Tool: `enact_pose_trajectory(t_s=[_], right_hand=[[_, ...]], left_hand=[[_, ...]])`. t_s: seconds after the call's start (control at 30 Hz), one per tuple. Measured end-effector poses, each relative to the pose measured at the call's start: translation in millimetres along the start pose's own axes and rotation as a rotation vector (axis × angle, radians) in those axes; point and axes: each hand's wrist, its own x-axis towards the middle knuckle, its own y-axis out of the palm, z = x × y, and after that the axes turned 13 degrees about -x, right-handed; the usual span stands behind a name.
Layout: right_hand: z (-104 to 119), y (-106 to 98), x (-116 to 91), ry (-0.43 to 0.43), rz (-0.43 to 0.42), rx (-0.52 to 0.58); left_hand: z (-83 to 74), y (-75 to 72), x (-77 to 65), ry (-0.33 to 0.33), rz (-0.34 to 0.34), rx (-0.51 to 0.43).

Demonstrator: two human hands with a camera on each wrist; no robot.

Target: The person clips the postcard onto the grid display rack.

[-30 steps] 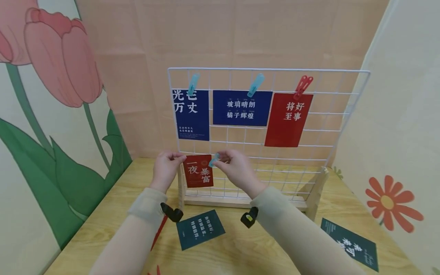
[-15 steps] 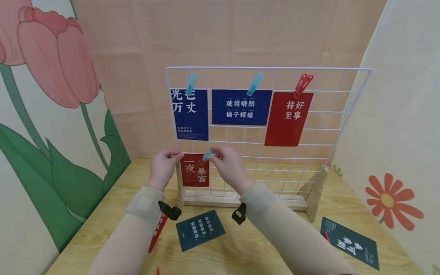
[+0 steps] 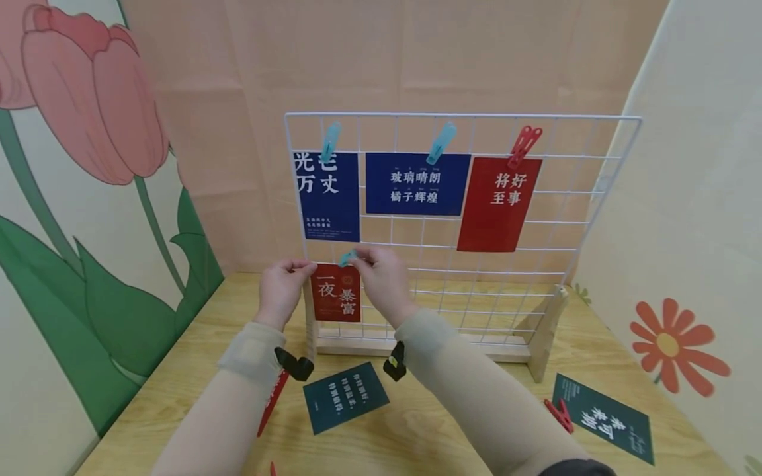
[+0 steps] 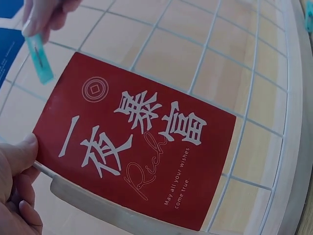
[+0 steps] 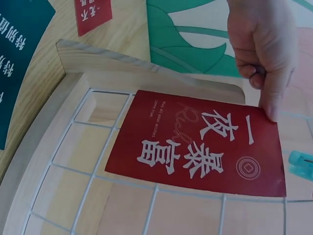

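My left hand (image 3: pixel 281 291) pinches the top left corner of a small red card (image 3: pixel 336 305) with white lettering, held flat against the lower left of a white wire grid rack (image 3: pixel 411 115). Between the thumb and fingers of my right hand (image 3: pixel 385 281) is a light-blue clothespin (image 3: pixel 347 258), at the card's top edge. In the left wrist view the clothespin (image 4: pixel 40 58) shows just off the card's upper edge. The right wrist view has the card (image 5: pixel 195 147) lying over the wires and the left thumb on its corner.
Higher on the rack, clothespins hold two blue cards (image 3: pixel 327 205) (image 3: pixel 415 206) and a larger red card (image 3: pixel 491 225). On the wooden table lie two dark green cards (image 3: pixel 345 400) (image 3: pixel 628 430), a red clothespin (image 3: pixel 559 416) and another red card (image 3: pixel 274 403), partly behind the left arm.
My right hand has moved left and up with the clothespin, from the card's right side to its top edge. The left hand has shifted slightly left with the card.
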Motion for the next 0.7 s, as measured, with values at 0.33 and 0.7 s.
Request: enact_pose_trajectory(t_s=[0.33,0.7], right_hand=[[0,12,4,0.017,-0.026,-0.009],[3,19,9,0.099,0.044,-0.110]], left_hand=[[2.5,1.7,-1.3,0.036,-0.018,-0.005],[2.4,2.5,-1.9,0.021,-0.034,-0.017]])
